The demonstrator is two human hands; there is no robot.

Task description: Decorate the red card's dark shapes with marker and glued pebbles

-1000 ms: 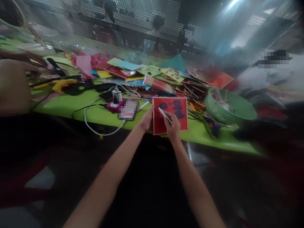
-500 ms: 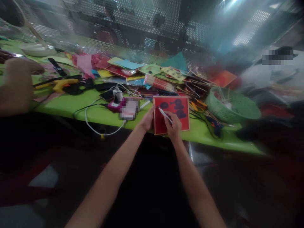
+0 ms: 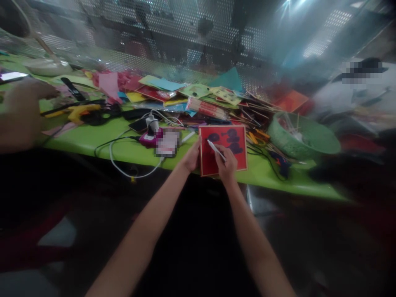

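Note:
A red card [image 3: 239, 159] with dark shapes on it lies at the near edge of the green table [image 3: 93, 138]. My left hand [image 3: 191, 157] rests against the card's left edge, fingers curled on it. My right hand [image 3: 227, 162] lies over the card's lower middle and pinches a thin white pen-like tool [image 3: 215, 149], whose tip points up and left at a dark shape.
Coloured paper sheets [image 3: 161, 84] and sticks are piled at the table's back. A green basket [image 3: 305, 138] stands at the right. A yellow glue gun [image 3: 81, 112], a white cable [image 3: 123, 165] and a charger lie left. Another person's hand [image 3: 18, 111] is at far left.
Both of my hands stay on the card with the tool. The other person's hand at far left has shifted a little.

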